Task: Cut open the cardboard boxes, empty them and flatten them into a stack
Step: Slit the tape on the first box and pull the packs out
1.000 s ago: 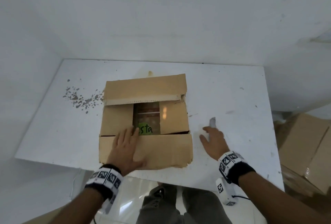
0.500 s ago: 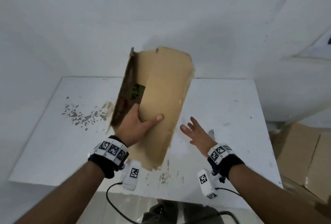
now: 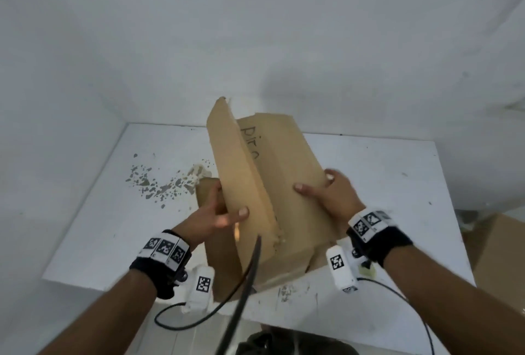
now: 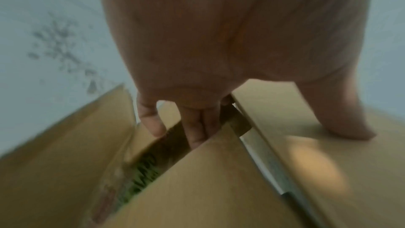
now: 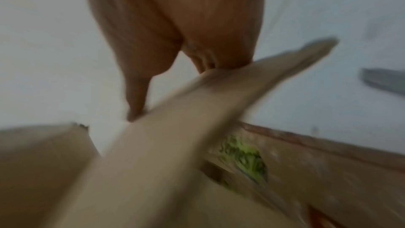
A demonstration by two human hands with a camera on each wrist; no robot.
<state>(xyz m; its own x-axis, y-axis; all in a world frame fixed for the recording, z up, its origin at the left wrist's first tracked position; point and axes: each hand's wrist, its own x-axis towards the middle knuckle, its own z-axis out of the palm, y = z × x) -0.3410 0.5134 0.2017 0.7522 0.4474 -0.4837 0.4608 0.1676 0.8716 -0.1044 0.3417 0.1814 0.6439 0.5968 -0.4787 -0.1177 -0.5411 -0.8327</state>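
The cardboard box (image 3: 272, 184) is tipped up on end near the front edge of the tabletop (image 3: 383, 184), its open flaps turned to the left and away, a handwritten word on the side facing up. The left hand (image 3: 210, 218) clasps a loose flap (image 3: 238, 172), thumb on the near face; in the left wrist view its fingers (image 4: 197, 128) reach behind the flap into the opening. The right hand (image 3: 329, 195) clasps the box's right side, thumb on the upper face and fingers wrapped round the edge. Something green with print (image 5: 245, 159) shows inside the opening, so the box seems not yet emptied. The risk, as I judge it: the contents may slide out all at once and go over the tabletop's edge. The flap, already ragged at its end, might tear under the left hand's pull. A grey tool, probably the cutter (image 5: 381, 79), lies on the tabletop beyond the right hand, where the box or its contents could knock it. A dark cable (image 3: 247, 278) hangs across the front of the box and might snag. More cardboard (image 3: 500, 255) lies on the floor off the right edge.
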